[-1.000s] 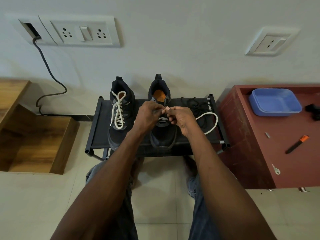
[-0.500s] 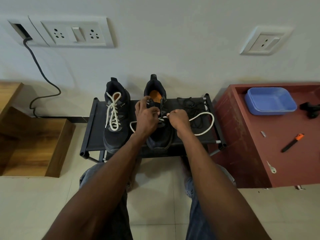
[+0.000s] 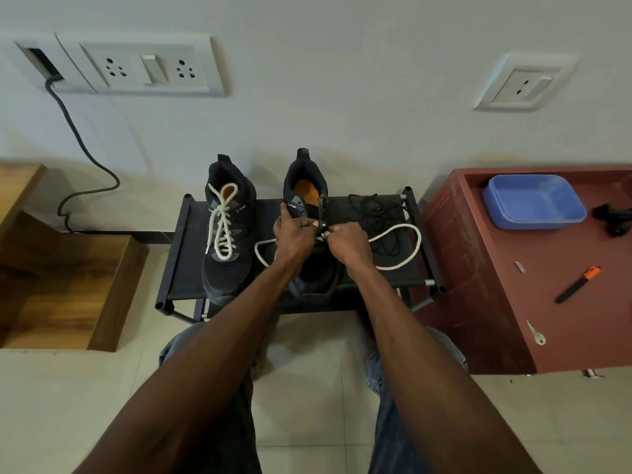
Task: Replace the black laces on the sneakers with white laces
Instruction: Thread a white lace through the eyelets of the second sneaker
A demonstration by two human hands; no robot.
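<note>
Sneakers: one relaced, one half threaded

Sneakers stand side by side on a low black rack (image 3: 178, 261), two of them, heels toward the far wall. At far left a wooden step unit (image 3: 68, 289) sits on the floor. The left sneaker (image 3: 227, 234) already carries a white lace (image 3: 222, 227), crossed through its eyelets and tied. The right sneaker (image 3: 309, 234) is the one in hand. The left hand (image 3: 293, 239) has its fingers curled on the shoe's near-left eyelet edge, thumb up the side, steadying it. The right hand (image 3: 347, 242) pinches at the opposite eyelet row; whether it holds the lace tip itself I cannot tell. A second white lace (image 3: 403, 248) trails out on both sides, a short loop on the left and a long loop on the right.

The step, as I judge it, is feeding a lace end through an eyelet. Doing it well means bracing the flap, keeping the tip straight, then drawing both ends even before the next crossing.

Right of the shoe lies one tangle of black laces (image 3: 379, 217). Further right, a red worktop (image 3: 564, 319) holds one blue tray (image 3: 533, 203) and one orange-tipped tool (image 3: 578, 283).
</note>
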